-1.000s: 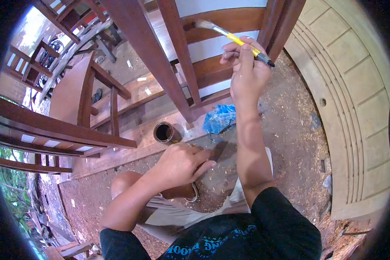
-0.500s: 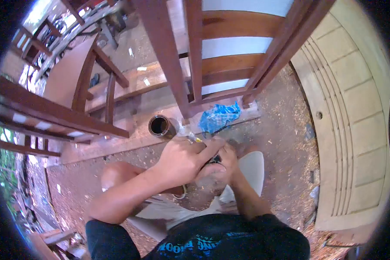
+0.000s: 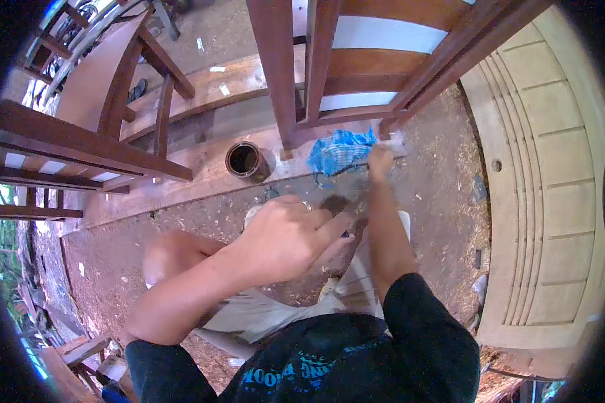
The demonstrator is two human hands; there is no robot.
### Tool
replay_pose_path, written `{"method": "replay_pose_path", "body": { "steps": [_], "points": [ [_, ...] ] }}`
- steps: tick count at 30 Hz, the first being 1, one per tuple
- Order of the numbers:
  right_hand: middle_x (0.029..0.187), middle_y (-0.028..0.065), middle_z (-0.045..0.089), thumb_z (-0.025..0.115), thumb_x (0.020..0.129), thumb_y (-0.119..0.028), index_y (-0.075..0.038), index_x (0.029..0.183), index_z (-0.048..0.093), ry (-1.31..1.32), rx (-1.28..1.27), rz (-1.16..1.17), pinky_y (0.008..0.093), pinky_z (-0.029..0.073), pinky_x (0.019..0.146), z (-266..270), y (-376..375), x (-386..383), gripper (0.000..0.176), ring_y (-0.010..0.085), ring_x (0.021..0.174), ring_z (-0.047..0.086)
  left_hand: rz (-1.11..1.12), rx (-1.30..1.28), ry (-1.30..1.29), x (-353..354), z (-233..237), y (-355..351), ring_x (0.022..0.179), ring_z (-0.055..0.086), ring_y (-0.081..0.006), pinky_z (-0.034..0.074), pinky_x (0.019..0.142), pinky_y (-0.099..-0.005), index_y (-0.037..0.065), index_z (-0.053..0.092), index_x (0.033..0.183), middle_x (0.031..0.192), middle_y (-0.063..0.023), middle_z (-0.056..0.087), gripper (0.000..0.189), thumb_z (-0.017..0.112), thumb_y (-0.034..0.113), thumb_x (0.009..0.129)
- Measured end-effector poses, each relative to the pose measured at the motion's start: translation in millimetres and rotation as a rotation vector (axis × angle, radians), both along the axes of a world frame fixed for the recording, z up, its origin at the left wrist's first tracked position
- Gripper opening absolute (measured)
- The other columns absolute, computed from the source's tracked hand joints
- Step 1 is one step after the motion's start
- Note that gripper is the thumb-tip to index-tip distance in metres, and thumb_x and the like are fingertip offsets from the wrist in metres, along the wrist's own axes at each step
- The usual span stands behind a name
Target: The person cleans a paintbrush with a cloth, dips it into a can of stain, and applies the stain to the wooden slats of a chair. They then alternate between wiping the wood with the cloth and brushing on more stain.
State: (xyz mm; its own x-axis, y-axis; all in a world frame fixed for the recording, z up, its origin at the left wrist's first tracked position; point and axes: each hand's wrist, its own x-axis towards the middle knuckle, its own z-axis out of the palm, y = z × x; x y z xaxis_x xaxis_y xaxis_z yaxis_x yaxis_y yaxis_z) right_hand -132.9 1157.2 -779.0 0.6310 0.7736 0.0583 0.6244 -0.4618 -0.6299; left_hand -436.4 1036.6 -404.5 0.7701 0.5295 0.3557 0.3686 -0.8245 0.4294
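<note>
My left hand (image 3: pixel 286 236) is above my lap, fingers curled and index finger stretched forward. A small dark thing (image 3: pixel 347 234) shows between thumb and finger; its kind is hidden. My right hand (image 3: pixel 381 160) reaches forward to the right edge of a crumpled blue striped cloth or bag (image 3: pixel 343 150). Its fingers look curled, but what they hold, if anything, is hidden. The blue material lies on a low wooden plank (image 3: pixel 181 205). Left of it on the plank stands an open can (image 3: pixel 247 161) of dark liquid. A dark, blurred patch (image 3: pixel 336 203) shows beyond my left fingers.
A brown slatted wooden frame (image 3: pixel 282 80) rises from the plank ahead. More brown wooden furniture (image 3: pixel 87 144) stands at the left. A pale panelled door (image 3: pixel 531 201) lies along the right side. Shavings litter the dirt floor (image 3: pixel 444 221).
My hands were close together over my lap. My right hand has moved away, forward to the blue material. My left hand stays over my lap, and the view has shifted slightly.
</note>
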Motion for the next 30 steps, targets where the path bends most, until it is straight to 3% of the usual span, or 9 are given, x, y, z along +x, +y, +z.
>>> {"method": "replay_pose_path", "body": {
  "steps": [4,7,9,12,14,17,23,26,30],
  "points": [
    [0.087,0.0297,0.065,0.05,0.086,-0.036,0.006,0.086,0.068,0.025,-0.166,-0.048,0.0534,0.046,0.074,-4.3,15.6,-1.6,0.045,0.0446,0.079,0.064,-0.027,-0.015,0.032,-6.6,1.1,-1.0,0.058,0.06,-0.0241,0.047,0.054,-0.0367,0.004,0.067,0.098,0.067,-0.0073,0.059,0.023,0.07,0.02,0.082],
    [0.084,0.0291,0.066,0.056,0.085,-0.03,0.006,0.081,0.068,-0.056,-0.23,0.192,0.0482,0.048,0.071,-97.4,40.2,42.5,0.038,0.0431,0.076,0.063,-0.027,-0.034,0.084,-9.4,5.3,-1.1,0.057,0.059,-0.025,0.048,0.057,-0.0375,0.005,0.065,0.099,0.068,-0.0063,0.06,0.024,0.067,0.024,0.083],
    [0.084,0.0239,0.066,0.06,0.083,-0.024,0.004,0.082,0.067,0.239,-0.032,0.146,0.0451,0.048,0.069,-85.2,29.4,41.2,0.029,0.0378,0.076,0.063,-0.026,-0.04,0.095,-9.6,7.9,-0.7,0.057,0.059,-0.0254,0.049,0.059,-0.0375,0.006,0.064,0.098,0.069,-0.0059,0.06,0.024,0.066,0.026,0.085],
    [0.085,0.0134,0.064,0.062,0.084,-0.017,0.0,0.088,0.066,0.98,0.22,0.024,0.0387,0.048,0.067,-12.9,3.2,23.3,0.017,0.0265,0.076,0.061,-0.029,-0.037,0.065,-9.1,11.5,1.7,0.057,0.06,-0.0253,0.05,0.058,-0.0372,0.006,0.065,0.096,0.069,-0.0063,0.061,0.023,0.067,0.025,0.085],
    [0.09,0.0035,0.06,0.064,0.087,-0.016,-0.003,0.1,0.062,-0.364,0.216,0.577,0.0327,0.047,0.068,5.0,-14.8,32.8,0.019,0.0141,0.082,0.057,-0.025,-0.028,0.048,-7.6,12.0,4.9,0.058,0.061,-0.0255,0.05,0.058,-0.0371,0.006,0.065,0.095,0.069,-0.0067,0.062,0.021,0.067,0.025,0.085],
    [0.1,0.0137,0.062,0.065,0.089,-0.019,-0.002,0.1,0.062,0.564,0.37,0.079,0.037,0.045,0.087,21.5,-22.7,10.9,0.021,0.0244,0.097,0.06,-0.015,-0.044,0.006,-4.1,10.1,8.3,0.059,0.062,-0.0275,0.051,0.059,-0.0377,0.006,0.065,0.093,0.069,-0.008,0.062,0.02,0.067,0.023,0.085],
    [0.097,0.0082,0.066,0.069,0.086,-0.013,-0.001,0.101,0.065,0.992,0.479,0.365,0.0307,0.049,0.078,202.9,-83.5,-53.7,0.02,0.0158,0.085,0.061,0.08,-0.144,0.039,3.9,8.4,18.2,0.071,0.063,-0.0326,0.051,0.062,-0.0412,0.002,0.065,0.088,0.079,-0.0147,0.062,0.017,0.067,0.019,0.084],
    [0.093,0.0076,0.066,0.07,0.086,-0.014,-0.001,0.099,0.064,0.643,0.183,0.538,0.0282,0.05,0.073,266.7,-108.5,-60.8,0.019,0.0133,0.082,0.061,0.148,-0.227,0.098,6.8,6.5,20.9,0.083,0.063,-0.0358,0.051,0.069,-0.0428,-0.001,0.064,0.091,0.092,-0.0196,0.061,0.018,0.066,0.015,0.085],
    [0.102,0.0095,0.066,0.068,0.088,-0.014,-0.001,0.093,0.062,0.641,0.256,0.71,0.0286,0.049,0.076,315.0,-126.4,-74.6,0.015,0.014,0.089,0.061,0.118,-0.3,-0.054,14.7,-9.4,20.6,0.086,0.06,-0.0385,0.05,0.073,-0.0437,-0.003,0.064,0.09,0.1,-0.0213,0.058,0.017,0.065,0.013,0.086]
  ]
}}
